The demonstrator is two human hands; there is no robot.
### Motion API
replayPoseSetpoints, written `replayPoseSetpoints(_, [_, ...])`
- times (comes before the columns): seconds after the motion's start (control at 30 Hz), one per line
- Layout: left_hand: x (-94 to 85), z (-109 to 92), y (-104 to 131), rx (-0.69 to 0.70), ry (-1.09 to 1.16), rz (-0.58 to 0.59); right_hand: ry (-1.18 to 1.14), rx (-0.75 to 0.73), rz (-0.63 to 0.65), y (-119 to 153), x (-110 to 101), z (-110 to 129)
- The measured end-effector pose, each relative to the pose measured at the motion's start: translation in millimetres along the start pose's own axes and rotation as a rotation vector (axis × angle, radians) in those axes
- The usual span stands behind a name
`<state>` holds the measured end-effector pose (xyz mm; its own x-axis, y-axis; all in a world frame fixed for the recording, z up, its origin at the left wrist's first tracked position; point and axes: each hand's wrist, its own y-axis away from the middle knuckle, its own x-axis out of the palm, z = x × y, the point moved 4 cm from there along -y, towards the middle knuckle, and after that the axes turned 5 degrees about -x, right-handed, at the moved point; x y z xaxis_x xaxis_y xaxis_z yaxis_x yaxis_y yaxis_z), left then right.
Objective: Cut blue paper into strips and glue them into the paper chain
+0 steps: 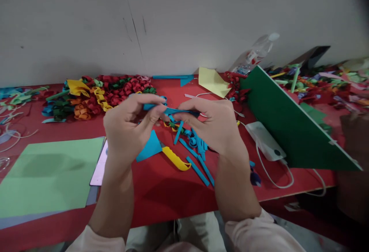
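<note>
A blue paper strip stretches between my two hands above the red table. My left hand pinches its left part between thumb and fingers. The right end lies between the thumb and fingers of my right hand. Beneath the hands are loose blue strips, curled blue pieces and a small green and yellow paper chain. A yellow-handled cutter lies beside a blue paper piece.
Colored paper chains are heaped at the back left. Light green sheets lie at the left. A green board leans at the right, near a white power bank with a cable. Behind stands a tilted plastic bottle.
</note>
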<state>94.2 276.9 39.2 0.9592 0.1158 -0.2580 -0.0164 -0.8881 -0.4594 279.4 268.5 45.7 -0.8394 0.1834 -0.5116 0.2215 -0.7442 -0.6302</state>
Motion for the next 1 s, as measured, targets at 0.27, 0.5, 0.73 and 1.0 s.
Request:
replayPoseSetpoints(0.27, [13.7, 8, 2, -0.202, 0.303, -0.039, -0.144, 0.112, 0.004, -2, 2, 10])
replayPoseSetpoints(0.5, [11.6, 16, -7, -0.282, 0.555, -0.029, -0.477, 0.246, 0.214, 4, 8, -4])
replayPoseSetpoints(0.73, [0.4, 17, -8, -0.261, 0.402, -0.164, -0.455, 0.341, 0.071, 5, 0, -10])
replayPoseSetpoints(1.0, [-8.8, 5, -5, -0.093, 0.3, -0.087, -0.354, 0.197, -0.217, 5, -13, -9])
